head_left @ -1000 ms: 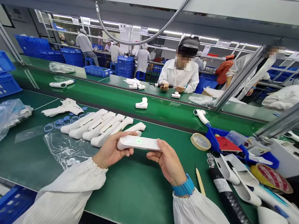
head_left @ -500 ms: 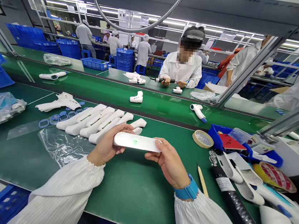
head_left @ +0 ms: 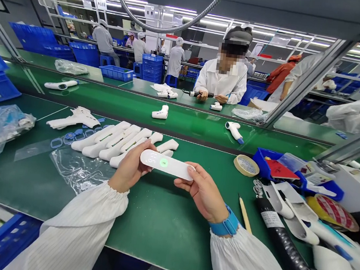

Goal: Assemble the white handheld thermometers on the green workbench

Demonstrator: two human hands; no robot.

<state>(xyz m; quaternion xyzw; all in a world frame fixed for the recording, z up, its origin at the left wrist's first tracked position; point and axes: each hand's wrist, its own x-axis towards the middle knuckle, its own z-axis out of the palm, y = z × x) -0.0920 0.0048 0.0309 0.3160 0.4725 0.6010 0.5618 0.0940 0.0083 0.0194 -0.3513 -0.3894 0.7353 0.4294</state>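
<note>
A long, rounded white handheld device (head_left: 176, 168) is held level-ish above the green bench, its right end tilted lower. A bright green round light glows near its middle, and faint lit digits show toward its left end. My left hand (head_left: 133, 164) is closed around that left end, fingers partly behind it. At the other end, my right hand (head_left: 203, 189) pinches it with the thumb on top and fingers beneath. Behind my left hand lies a row of similar white housings (head_left: 120, 141), some with green boards showing inside.
Clear plastic bags (head_left: 78, 169), blue rings (head_left: 69, 137) and white parts (head_left: 74, 118) lie left. Right are a tape roll (head_left: 246, 165), a pale stick tool (head_left: 245, 214), a black-handled tool (head_left: 282, 237) and a blue bin (head_left: 262, 155). A conveyor (head_left: 115, 101) carries white gun-shaped devices; a co-worker (head_left: 222, 79) sits beyond.
The green light is brighter, and digits now show on the device. Its left end has risen and its right end tilts down. Devices on the conveyor have shifted slightly left.
</note>
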